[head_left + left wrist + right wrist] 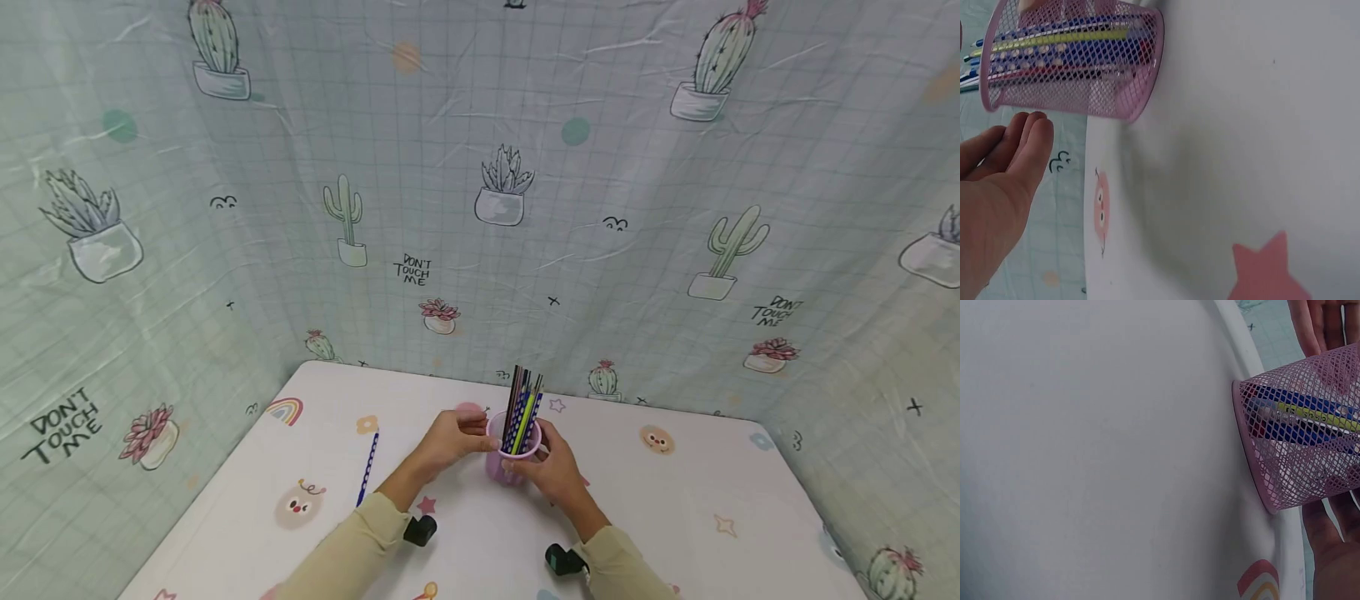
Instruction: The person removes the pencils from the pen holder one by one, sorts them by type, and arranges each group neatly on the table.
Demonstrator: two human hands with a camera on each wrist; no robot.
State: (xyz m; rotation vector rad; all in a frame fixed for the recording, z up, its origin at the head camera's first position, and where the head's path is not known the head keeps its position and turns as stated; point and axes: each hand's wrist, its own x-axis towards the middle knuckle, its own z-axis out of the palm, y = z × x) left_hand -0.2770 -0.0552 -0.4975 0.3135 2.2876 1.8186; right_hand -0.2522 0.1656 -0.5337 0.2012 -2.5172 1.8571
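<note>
A pink mesh pencil cup [501,472] stands upright on the white table, close in front of the person. Several pencils [522,417] lean inside it: blue ones with white dots, dark ones and a yellow-green one. On the cup's right side, my right hand [557,471] holds it, thumb in front and fingers behind. My left hand [452,439] is at the left of the rim, its fingers extended. Seen from the left wrist, the left fingertips [1040,128] come right up beside the mesh. The right wrist view shows the cup [1297,478] between both hands.
A blue pencil with white dots [368,467] lies on the table [660,517] left of the left forearm. Black wrist devices [421,530] sit by both sleeves. A cactus-print sheet [555,250] hangs behind the table and along its sides.
</note>
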